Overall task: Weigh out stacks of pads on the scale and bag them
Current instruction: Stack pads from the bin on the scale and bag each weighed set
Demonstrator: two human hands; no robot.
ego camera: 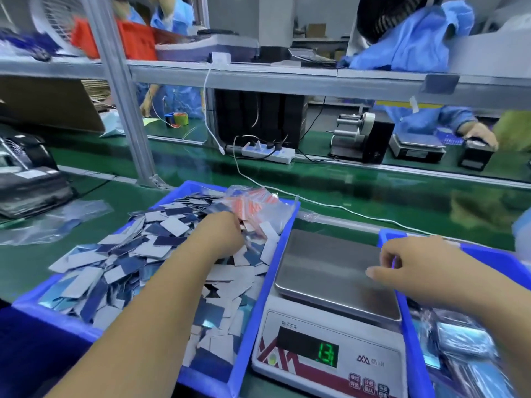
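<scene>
A large blue bin [260, 285] on the left is heaped with loose grey and blue pads [120, 268]. My left hand [222, 234] reaches into the far right part of the heap, next to a bundle of clear bags with red strips [258, 203]. Its fingertips are hidden behind the back of the hand. The scale [330, 334] stands between two bins, its steel plate [324, 271] bare and its display showing green digits. My right hand [411, 264] hovers over the plate's right edge, fingers loosely curled, thumb pointing left, holding nothing.
A second blue bin [413, 340] at the right holds filled clear bags [462, 340]. Loose plastic sheets [54, 222] lie on the green belt at left. A white cable [330, 205] runs behind the bins. An aluminium post [135, 139] stands behind the left bin. Other workers sit opposite.
</scene>
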